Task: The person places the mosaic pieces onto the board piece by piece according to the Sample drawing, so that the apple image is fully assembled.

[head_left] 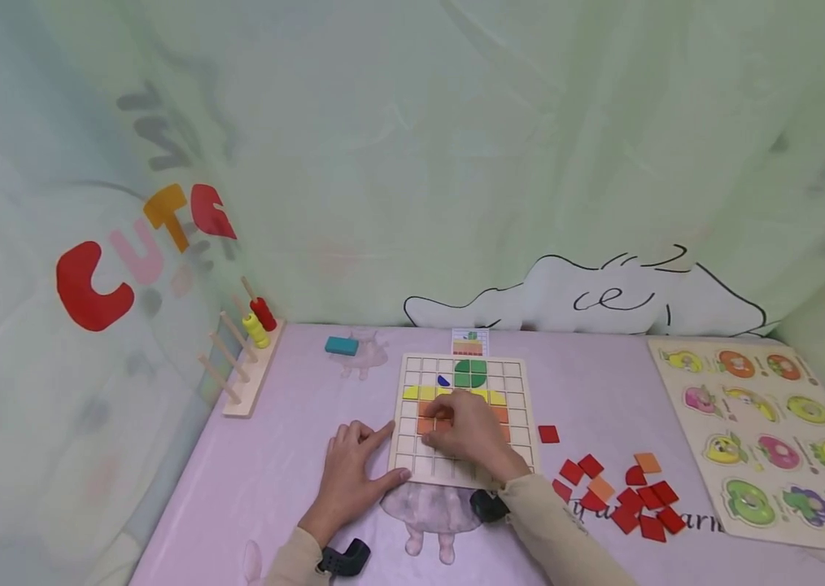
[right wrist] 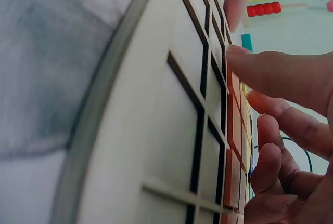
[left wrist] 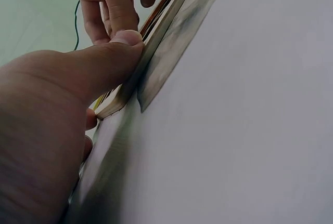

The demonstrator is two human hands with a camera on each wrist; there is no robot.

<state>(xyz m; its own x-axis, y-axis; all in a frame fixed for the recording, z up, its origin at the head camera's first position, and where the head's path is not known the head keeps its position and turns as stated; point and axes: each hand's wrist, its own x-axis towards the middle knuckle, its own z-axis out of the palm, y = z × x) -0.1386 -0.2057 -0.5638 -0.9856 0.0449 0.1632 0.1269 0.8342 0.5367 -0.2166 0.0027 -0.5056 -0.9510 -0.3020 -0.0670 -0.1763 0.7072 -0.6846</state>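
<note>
A square wooden grid board (head_left: 420, 469) lies on the table. Green quarter-round pieces (head_left: 471, 374), a small blue piece (head_left: 443, 380), a row of yellow pieces (head_left: 412, 393) and orange tiles (head_left: 501, 415) sit in it. My left hand (head_left: 354, 472) rests at the board's near left corner, thumb on the near edge and index finger by the left side. Over the orange tiles is my right hand (head_left: 473, 427). Its thumb (right wrist: 276, 73) touches the board beside them in the right wrist view, the fingers bent and apart from it. Nothing shows between thumb and fingers.
Several loose red and orange tiles (head_left: 630, 498) lie right of the board, one red tile (head_left: 548, 434) closer to it. A pattern card (head_left: 470, 347) and teal block (head_left: 342, 346) are behind. A bead rack (head_left: 255, 387) stands left; a fruit puzzle (head_left: 742, 415) lies right.
</note>
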